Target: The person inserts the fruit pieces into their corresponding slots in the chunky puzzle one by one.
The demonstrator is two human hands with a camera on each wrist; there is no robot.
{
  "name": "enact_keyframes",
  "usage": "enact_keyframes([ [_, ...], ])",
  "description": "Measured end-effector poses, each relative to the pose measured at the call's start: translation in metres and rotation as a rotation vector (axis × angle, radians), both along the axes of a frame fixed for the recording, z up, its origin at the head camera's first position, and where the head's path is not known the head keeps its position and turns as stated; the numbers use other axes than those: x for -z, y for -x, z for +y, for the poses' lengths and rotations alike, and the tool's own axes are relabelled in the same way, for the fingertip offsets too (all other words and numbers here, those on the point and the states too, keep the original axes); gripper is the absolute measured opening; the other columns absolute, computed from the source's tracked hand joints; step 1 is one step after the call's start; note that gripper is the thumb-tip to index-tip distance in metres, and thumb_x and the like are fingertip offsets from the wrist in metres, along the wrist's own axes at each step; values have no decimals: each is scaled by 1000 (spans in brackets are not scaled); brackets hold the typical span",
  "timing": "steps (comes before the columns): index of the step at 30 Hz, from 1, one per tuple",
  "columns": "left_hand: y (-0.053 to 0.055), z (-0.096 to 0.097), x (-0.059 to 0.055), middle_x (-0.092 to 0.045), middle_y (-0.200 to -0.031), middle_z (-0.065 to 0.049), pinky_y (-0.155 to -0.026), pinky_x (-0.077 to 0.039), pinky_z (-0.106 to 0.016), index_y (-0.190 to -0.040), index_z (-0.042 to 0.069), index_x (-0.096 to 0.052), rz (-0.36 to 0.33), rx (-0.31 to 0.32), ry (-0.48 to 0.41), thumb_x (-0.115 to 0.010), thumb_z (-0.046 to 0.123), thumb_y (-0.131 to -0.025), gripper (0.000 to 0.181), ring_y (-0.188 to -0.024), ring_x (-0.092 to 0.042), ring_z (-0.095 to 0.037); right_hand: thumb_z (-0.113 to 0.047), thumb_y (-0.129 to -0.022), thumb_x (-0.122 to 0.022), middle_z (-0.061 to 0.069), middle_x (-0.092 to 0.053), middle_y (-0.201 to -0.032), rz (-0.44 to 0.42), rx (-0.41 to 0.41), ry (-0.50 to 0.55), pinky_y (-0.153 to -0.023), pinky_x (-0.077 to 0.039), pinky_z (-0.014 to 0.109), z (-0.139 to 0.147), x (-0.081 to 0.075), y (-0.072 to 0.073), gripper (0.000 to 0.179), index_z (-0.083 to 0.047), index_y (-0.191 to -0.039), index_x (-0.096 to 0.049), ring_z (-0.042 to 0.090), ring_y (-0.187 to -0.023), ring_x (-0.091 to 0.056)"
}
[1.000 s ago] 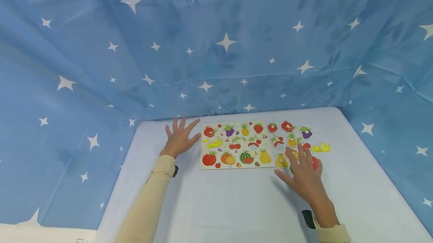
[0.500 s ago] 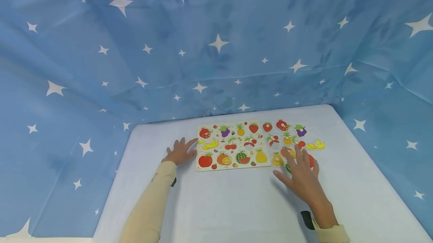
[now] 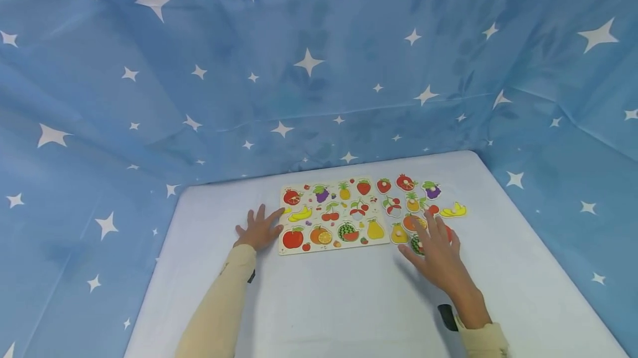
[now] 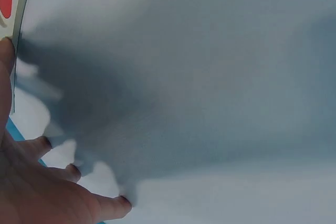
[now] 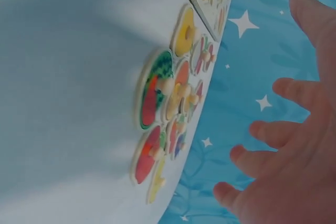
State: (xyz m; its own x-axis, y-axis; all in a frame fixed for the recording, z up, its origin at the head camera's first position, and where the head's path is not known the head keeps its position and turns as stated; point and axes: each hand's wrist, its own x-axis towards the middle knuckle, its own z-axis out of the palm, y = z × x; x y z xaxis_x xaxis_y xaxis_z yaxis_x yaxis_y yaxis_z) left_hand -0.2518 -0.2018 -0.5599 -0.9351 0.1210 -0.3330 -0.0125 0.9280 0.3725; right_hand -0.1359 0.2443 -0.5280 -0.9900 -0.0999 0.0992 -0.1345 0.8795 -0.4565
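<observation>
A fruit puzzle board (image 3: 333, 187) lies flat on the white table, printed with apples, bananas, cherries and other fruit. My left hand (image 3: 258, 229) is at its left edge, fingers spread; in the left wrist view the thumb meets the board's edge and other fingertips touch down on the table. My right hand (image 3: 441, 258) hovers with spread fingers over loose fruit pieces and holds nothing. Among them are a watermelon piece (image 5: 157, 90), a pear piece (image 3: 399, 234) and an orange piece (image 3: 413, 223). A red piece (image 3: 450, 233) is partly hidden behind the right fingers.
More pieces lie right of the board: strawberry (image 3: 384, 185), pomegranate (image 3: 405, 182), grapes (image 3: 431, 189) and bananas (image 3: 453, 210). They carry small knobs. A blue curtain (image 3: 309, 97) with white stars rises behind the table (image 3: 339, 302) and along its sides.
My left hand has come down from above the board's upper left corner to its left edge. The right hand stays over the pieces. The whole view has shifted slightly.
</observation>
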Motion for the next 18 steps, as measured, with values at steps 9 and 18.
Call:
enact_keyframes([
  [9, -5, 3, 1, -6, -177, -25, -111, -2, -88, -168, 31, -38, 11, -4, 1, -57, 43, -111, 61, -158, 4, -58, -17, -98, -79, 36, -51, -151, 91, -21, -13, -112, -27, 79, 12, -19, 39, 63, 8, -150, -52, 58, -144, -37],
  [18, -4, 2, -6, -4, -177, -25, -111, -2, -88, -168, 30, -39, 2, -5, 0, -58, 41, -110, 62, -158, 4, -58, -4, -96, -77, 35, -66, -132, 170, -46, -13, -102, -40, 77, 26, -46, 108, 42, 11, -133, -67, 58, -124, -57],
])
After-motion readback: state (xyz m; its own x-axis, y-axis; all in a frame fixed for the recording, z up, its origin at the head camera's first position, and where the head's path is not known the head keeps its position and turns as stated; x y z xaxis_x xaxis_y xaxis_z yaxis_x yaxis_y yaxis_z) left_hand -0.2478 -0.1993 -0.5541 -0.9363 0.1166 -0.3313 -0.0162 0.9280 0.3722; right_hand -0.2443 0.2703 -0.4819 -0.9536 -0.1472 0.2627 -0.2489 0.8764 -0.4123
